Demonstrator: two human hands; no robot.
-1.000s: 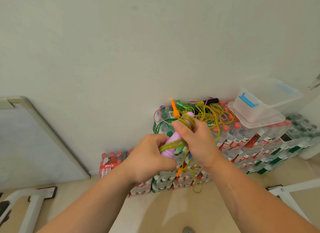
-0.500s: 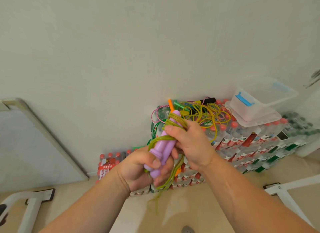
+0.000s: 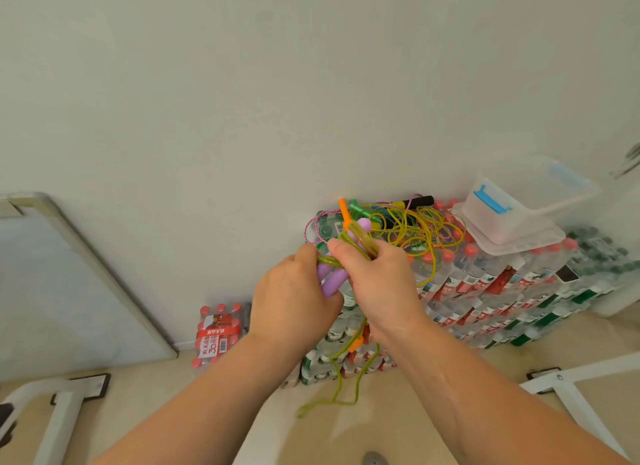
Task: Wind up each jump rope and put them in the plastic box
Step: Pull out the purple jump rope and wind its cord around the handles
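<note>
Raised since before, left hand (image 3: pixel 294 298) and right hand (image 3: pixel 377 281) both clench the purple-handled jump rope (image 3: pixel 334 279).

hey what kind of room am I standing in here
Probably a storeroom or a spare corner of a plain room: shrink-wrapped packs of bottled water are stacked against a bare wall, with a clear plastic box and tangled jump ropes on top.

purple handles (image 3: pixel 334 281) half-hidden (by hands (image 3: pixel 294 302))
</note>
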